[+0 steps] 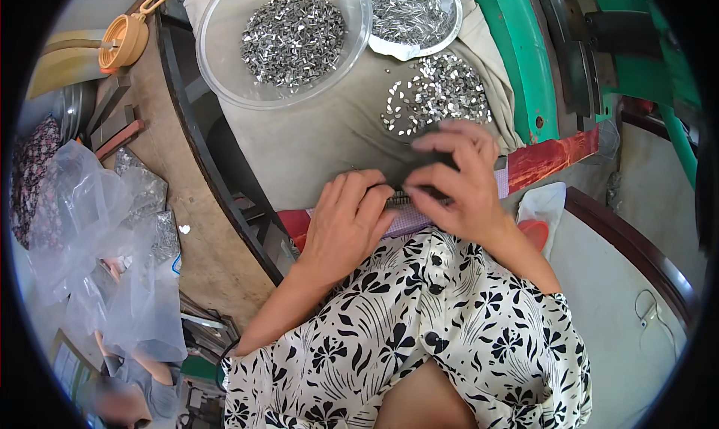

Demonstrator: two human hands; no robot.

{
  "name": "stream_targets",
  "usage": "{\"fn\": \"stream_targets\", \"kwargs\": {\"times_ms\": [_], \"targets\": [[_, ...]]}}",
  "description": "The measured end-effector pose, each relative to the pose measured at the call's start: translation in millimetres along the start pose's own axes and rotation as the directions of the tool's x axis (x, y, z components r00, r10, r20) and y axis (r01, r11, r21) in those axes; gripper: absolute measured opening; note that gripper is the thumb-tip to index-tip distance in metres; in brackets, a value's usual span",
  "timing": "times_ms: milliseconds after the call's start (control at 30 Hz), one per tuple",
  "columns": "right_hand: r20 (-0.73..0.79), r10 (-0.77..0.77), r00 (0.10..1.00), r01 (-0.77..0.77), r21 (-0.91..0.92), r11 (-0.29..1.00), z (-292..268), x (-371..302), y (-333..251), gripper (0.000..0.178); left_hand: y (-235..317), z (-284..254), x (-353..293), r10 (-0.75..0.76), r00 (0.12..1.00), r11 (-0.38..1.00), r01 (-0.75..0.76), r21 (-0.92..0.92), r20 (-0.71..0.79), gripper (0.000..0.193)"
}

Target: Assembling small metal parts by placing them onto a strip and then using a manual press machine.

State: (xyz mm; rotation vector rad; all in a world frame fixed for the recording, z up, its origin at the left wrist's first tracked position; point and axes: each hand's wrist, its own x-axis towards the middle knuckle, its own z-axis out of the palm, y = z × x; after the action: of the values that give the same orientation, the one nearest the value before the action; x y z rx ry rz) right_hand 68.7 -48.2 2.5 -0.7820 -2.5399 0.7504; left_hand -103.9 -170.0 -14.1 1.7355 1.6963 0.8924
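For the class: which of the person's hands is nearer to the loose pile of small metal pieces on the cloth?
Right. The right hand lies just below the loose pile; the left hand sits farther down-left.

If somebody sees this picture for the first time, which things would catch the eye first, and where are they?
Most striking are the shiny metal bits: a heap in the clear bowl at top centre, more in a second bowl to its right, and a loose pile on the grey cloth below. At the centre, the left hand and right hand meet over a small dark strip. Crumpled clear bags lie at far left.
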Motion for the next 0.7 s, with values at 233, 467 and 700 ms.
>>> {"fn": "stream_targets", "kwargs": {"times_ms": [233, 467, 700], "targets": [[0.061, -0.050, 0.997, 0.052, -0.039, 0.998, 3.9, -19.2, 1.2, 0.018, -5.8, 7.2, -8.7, 0.011, 1.000, 1.000, -0.011, 0.001, -0.026, 0.030], [0.172, -0.105, 0.980, 0.112, -0.034, 0.993, -0.2, 3.8, 9.3, 0.011, -1.5, 10.3, -22.3, -0.089, 0.993, 0.994, 0.084, -0.069, -0.077, 0.034], [0.176, -0.094, 0.980, 0.100, -0.026, 0.995, 8.2, 16.9, 1.7, 0.011, 3.2, 14.4, -15.1, -0.079, 0.988, 0.997, 0.077, -0.021, -0.129, 0.032]]}}
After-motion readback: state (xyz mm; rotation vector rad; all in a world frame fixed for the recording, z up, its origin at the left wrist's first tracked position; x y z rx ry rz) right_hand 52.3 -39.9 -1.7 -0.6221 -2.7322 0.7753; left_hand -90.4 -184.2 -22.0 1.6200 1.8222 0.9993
